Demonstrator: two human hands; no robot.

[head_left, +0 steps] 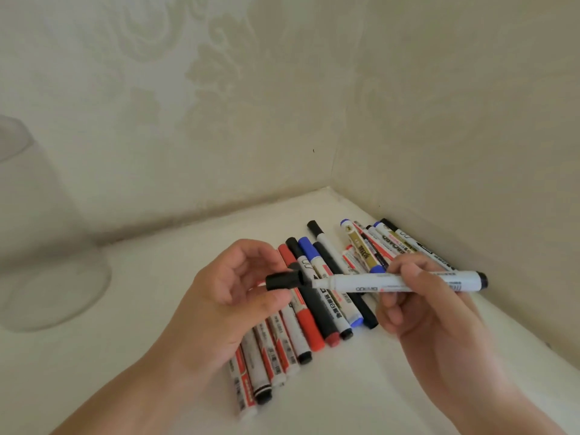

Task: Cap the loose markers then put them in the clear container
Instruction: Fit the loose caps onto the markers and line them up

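My right hand (pixel 423 306) grips a white marker (pixel 370 283) with a black end, held level above the pile. Its bare tip points left at a black cap (pixel 284 280), which my left hand (pixel 226 296) pinches between thumb and fingers. Cap and tip are almost touching. Under both hands lies a pile of several markers (pixel 317 296) in black, red and blue on the white table. The clear container (pixel 47 246) stands at the far left, blurred and apart from my hands.
The white table (pixel 175 265) runs into a corner of two pale patterned walls (pixel 332 171). More markers (pixel 389 243) lie against the right wall. Bare tabletop shows between the pile and the container.
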